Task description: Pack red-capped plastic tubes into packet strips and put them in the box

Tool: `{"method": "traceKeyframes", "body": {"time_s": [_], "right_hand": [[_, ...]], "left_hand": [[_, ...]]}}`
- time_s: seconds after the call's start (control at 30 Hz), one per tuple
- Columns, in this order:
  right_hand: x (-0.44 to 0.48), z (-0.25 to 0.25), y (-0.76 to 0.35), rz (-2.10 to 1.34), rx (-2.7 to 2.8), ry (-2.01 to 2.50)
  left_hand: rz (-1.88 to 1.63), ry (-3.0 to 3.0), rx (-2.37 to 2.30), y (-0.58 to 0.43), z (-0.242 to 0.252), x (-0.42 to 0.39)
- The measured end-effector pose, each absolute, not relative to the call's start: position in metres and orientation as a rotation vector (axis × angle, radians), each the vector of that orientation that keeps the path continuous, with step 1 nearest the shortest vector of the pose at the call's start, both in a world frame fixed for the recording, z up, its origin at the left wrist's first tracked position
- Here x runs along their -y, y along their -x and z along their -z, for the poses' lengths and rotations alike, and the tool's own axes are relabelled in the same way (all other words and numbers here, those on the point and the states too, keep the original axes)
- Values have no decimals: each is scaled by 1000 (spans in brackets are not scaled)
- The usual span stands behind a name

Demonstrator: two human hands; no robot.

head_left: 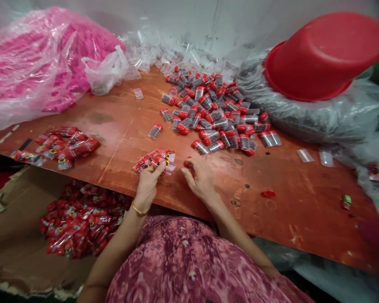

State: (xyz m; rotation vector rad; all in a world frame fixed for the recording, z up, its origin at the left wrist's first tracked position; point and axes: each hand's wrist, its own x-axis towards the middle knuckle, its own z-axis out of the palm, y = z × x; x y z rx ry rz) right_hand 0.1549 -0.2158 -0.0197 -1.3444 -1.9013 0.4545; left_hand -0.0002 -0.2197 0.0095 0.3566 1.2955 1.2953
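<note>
My left hand (148,185), with a gold bangle at the wrist, pinches a fan of red printed plastic sleeves (151,160) above the near edge of the table. Just to the right, my right hand (198,179) curls round a small red-capped container (188,163); the fingers hide most of it. Beyond both hands spreads a heap of clear containers (214,109) with red caps and dark contents. One such container (155,131) lies apart, to the heap's left.
Filled red packets (69,145) lie on the wooden table (120,122) at left, above a carton (15,235) of more packets. A pink-filled bag (50,54) stands far left. Clear empty cases (145,50) line the wall. A red tub (322,54) rests on a grey-filled bag (290,113).
</note>
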Motion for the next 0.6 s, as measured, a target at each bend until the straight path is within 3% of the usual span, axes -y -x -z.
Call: {"method": "traceKeyframes", "body": {"time_s": [0.13, 0.3, 0.4, 0.6], "right_hand": [[210, 30, -188, -120, 2050, 1634], [207, 41, -199, -148, 2223, 1602], [209, 41, -200, -274, 2184, 1507], [233, 17, -196, -846, 1624, 1315]], "left_hand": [[-1236, -300, -1339, 4, -12, 221], [-1193, -262, -1329, 0, -14, 221], [-1178, -222, -1287, 1, -17, 221], [-1127, -270, -1240, 1, -17, 222]]}}
